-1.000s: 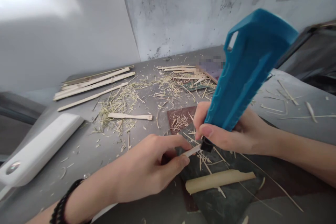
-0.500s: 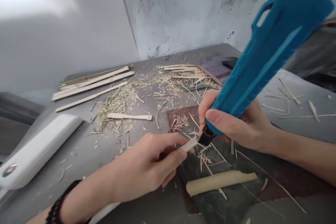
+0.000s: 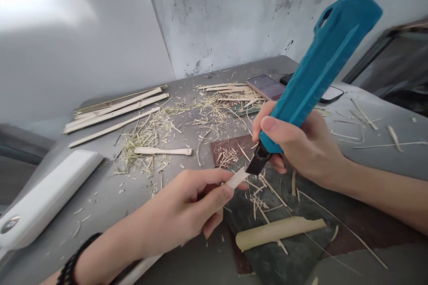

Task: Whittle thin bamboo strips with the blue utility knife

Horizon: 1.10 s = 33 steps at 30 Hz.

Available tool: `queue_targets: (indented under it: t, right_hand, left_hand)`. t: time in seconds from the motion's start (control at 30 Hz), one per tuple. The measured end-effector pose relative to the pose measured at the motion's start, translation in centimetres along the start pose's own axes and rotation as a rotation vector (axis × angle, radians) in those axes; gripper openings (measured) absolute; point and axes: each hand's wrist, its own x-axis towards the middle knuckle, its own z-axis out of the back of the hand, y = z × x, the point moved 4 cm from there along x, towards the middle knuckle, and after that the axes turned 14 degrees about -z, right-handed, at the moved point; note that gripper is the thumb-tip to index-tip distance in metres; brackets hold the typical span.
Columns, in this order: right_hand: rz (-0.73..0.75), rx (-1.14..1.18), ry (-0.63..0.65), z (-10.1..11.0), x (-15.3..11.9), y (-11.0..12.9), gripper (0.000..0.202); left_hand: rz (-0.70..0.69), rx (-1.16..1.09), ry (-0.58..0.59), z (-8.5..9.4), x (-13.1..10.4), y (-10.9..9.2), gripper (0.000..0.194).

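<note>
My left hand [image 3: 194,207] pinches a short pale strip of wood or bamboo [image 3: 237,177] between thumb and fingers. Wrapped round a blue utility knife [image 3: 317,67], my right hand [image 3: 297,142] holds it with the handle slanting up to the right. The knife's dark lower end meets the strip's far end; the cutting edge is hard to make out. Below them, a curved greenish-yellow piece [image 3: 281,232] lies on a dark green sheet [image 3: 290,260], with thin shavings around it.
Long pale strips [image 3: 117,109] lie at the back left, above a carved piece [image 3: 163,151] among shavings [image 3: 149,136]. A white long object [image 3: 50,196] is at the left. A phone [image 3: 265,87] lies at the back beside more strips [image 3: 230,90]. A brown sheet [image 3: 245,142] is mid-table.
The knife's handle has tilted and shifted left, and its lower end sits slightly higher and further left. My left hand still pinches the strip. The view has shifted slightly.
</note>
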Motion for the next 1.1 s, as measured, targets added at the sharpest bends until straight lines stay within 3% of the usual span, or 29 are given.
queue_targets:
  t: [0.4,0.9,1.0,1.1]
  right_hand:
    - [-0.004,0.087,-0.073,0.1,0.2,-0.5,0.031]
    - [0.004,0.130,-0.126,0.1,-0.1,-0.4,0.026]
    - [0.049,0.149,-0.197,1.2,0.6,0.5,0.021]
    - [0.072,0.228,-0.364,3.3,1.9,1.3,0.020]
  left_hand:
    - [0.085,-0.074,-0.067,0.3,-0.2,0.1,0.043]
    - [0.065,-0.072,-0.036,0.3,0.0,0.3,0.041]
    - [0.025,-0.006,-0.001,-0.2,0.1,0.0,0.036]
    - [-0.032,0.041,0.011,-0.5,0.1,0.0,0.035]
